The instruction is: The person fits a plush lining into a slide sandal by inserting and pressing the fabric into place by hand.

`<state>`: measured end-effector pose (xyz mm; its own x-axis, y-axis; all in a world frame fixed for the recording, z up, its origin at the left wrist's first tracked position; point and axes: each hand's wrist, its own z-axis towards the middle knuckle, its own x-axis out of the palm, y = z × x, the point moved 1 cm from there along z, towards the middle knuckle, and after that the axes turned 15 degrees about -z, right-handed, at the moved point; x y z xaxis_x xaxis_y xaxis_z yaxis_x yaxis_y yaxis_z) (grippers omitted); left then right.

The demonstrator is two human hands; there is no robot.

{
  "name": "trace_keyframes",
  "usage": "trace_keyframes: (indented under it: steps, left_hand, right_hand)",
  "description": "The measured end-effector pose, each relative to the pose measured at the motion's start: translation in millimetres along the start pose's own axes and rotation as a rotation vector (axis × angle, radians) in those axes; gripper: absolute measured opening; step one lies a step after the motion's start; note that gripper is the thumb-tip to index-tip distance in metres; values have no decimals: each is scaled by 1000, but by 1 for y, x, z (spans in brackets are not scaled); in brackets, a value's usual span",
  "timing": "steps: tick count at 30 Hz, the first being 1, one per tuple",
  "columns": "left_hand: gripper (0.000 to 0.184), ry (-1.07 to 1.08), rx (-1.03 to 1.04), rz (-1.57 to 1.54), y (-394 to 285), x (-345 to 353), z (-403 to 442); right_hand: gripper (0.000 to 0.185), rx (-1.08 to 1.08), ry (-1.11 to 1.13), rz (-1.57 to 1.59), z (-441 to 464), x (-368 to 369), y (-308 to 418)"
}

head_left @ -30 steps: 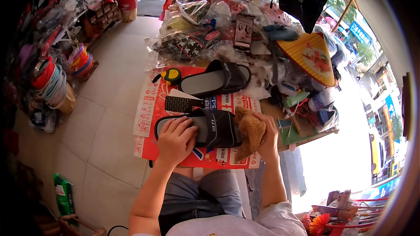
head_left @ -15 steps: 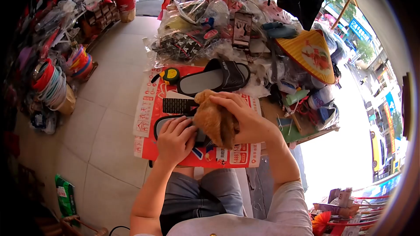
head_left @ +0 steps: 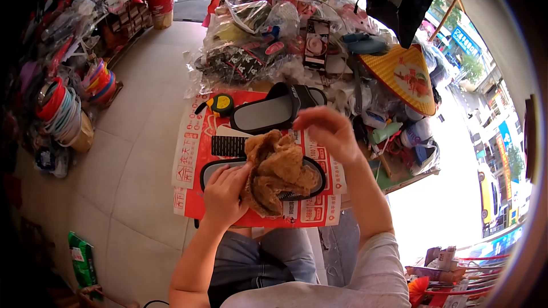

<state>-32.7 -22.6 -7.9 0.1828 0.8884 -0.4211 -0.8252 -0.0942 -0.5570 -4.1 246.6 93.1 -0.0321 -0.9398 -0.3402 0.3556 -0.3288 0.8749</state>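
A crumpled brown cloth lies over the middle of a black slide sandal with a grey insole. My left hand grips the cloth's left edge, by the sandal. Just above and right of the cloth, my right hand is raised, holding nothing, its fingers apart and somewhat blurred. Behind it sits a second black slide sandal. Between the two sandals a black ridged piece is partly covered by the cloth. A yellow and black tape measure rests at the far left of the red printed sheet.
Piled plastic-wrapped goods cover the table's back, with a phone propped among them. A yellow conical hat and loose tools and bottles lie to the right. Stacked baskets stand at the left, and a green packet is on the floor.
My right hand has let go of the brown cloth and moved up and right. The cloth now spreads over the sandal, and my left hand has taken hold of its edge.
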Motion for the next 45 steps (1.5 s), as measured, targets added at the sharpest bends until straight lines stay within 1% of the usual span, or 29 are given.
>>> trace_keyframes:
  steps: [1, 2, 4, 5, 7, 8, 9, 11, 12, 14, 18, 21, 23, 24, 26, 27, 29, 30, 32, 33, 35, 36, 38, 39, 42, 45]
  left_hand:
    - [50, -2, -1, -1, -1, 0, 0]
    - [50, 1, -18, -12, -4, -1, 2]
    - [50, -2, -31, -24, -5, -3, 4]
    - [50, 7, -38, -31, -4, -3, 4]
    - [50, 8, -41, -36, -3, -3, 4]
    - [49, 13, -39, -48, -3, -3, 4]
    - [49, 19, -38, -60, -3, -3, 4]
    - [47, 18, -36, -65, -2, -4, 3]
    - [47, 29, -46, -75, -2, -4, 3]
    - [45, 43, -54, -84, 0, -5, 3]
    - [42, 62, -82, -125, 0, -7, 4]
    - [43, 83, -97, -136, 1, -8, 3]
    - [44, 91, -98, -144, 2, -9, 3]
    - [46, 95, -98, -156, 1, -10, 3]
    - [47, 94, -99, -166, 1, -10, 4]
    - [48, 90, -93, -167, 1, -10, 4]
    - [48, 84, -88, -168, 2, -11, 3]
    - [48, 89, -82, -162, 2, -10, 2]
    - [47, 95, -78, -156, 3, -10, 1]
    - [47, 93, -76, -157, 3, -10, 2]
    - [46, 91, -68, -153, 4, -9, 2]
    - [45, 79, -67, -152, 4, -8, 2]
    - [45, 70, -64, -148, 3, -7, 2]
    - [45, 62, -63, -148, 2, -8, 4]
    - [44, 48, -51, -140, 1, -8, 4]
    - [44, 36, -39, -135, 2, -6, 3]
  right_hand:
    - [29, 50, -164, -93, 11, -15, -11]
    - [26, 164, -335, -173, 23, -33, -31]
    - [27, 233, -495, -340, 49, -62, -55]
    - [27, 227, -494, -346, 59, -78, -76]
    - [30, 169, -530, -623, 77, -111, -116]
    - [34, 236, -520, -643, 85, -118, -122]
    - [34, 231, -518, -645, 92, -122, -123]
    - [35, 168, -552, -929, 104, -127, -125]
    - [35, 168, -554, -931, 109, -133, -134]
    - [36, 73, -578, -1077, 119, -149, -160]
    - [33, 127, -588, -1012, 131, -161, -175]
    - [31, 74, -601, -1099, 137, -160, -180]
    - [30, 149, -609, -1027, 138, -160, -183]
    - [30, 150, -605, -1027, 138, -160, -183]
    - [33, 235, -550, -1087, 139, -161, -183]
    - [33, 233, -547, -1087, 139, -164, -187]
    - [44, 186, -593, -1014, 139, -171, -202]
    - [44, 185, -591, -1014, 141, -166, -198]
    - [62, 103, -656, -774, 141, -157, -188]
    - [62, 103, -656, -773, 140, -158, -188]
    - [72, 158, -601, -715, 137, -162, -188]
    - [72, 155, -604, -713, 135, -164, -189]
    - [71, 138, -608, -842, 129, -165, -191]
    - [71, 136, -612, -839, 124, -161, -186]
    - [66, 121, -685, -801, 104, -136, -159]
    - [54, 129, -576, -624, 65, -88, -126]
